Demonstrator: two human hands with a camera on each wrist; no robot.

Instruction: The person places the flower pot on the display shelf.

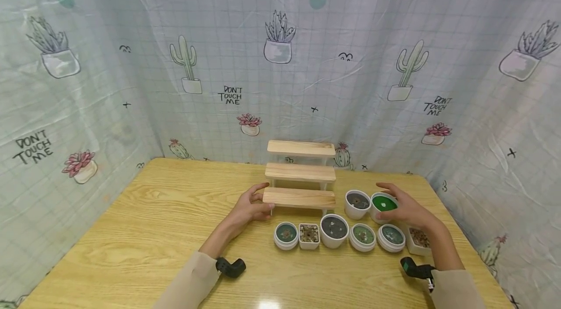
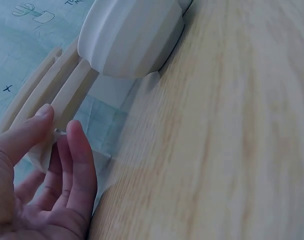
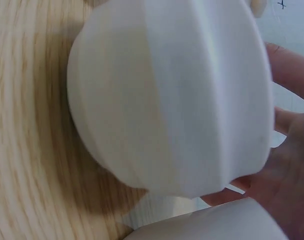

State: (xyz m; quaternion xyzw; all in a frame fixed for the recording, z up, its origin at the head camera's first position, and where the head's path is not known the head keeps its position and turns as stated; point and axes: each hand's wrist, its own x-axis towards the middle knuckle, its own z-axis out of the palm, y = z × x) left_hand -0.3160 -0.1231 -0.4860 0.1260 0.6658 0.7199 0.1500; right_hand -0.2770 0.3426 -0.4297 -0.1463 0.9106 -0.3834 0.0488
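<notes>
The wooden stand (image 1: 300,171) is pinched at its lowest step's left end by the left hand (image 1: 249,209); the green-topped pot (image 1: 382,201) is spanned by the right hand's (image 1: 410,208) spread thumb and fingers, though whether it is gripped cannot be told. On the table (image 1: 131,221), the stand is placed behind the front row of pots (image 1: 361,236). It is judged light and stiff, best held by the step ends; the smooth pot, probably slippery, is best taken below its rim.

Facing you, "DON'T TOUCH ME" (image 1: 230,96) on the curtain (image 1: 302,85), left of the shelf (image 1: 300,171), again farther left, again right
</notes>
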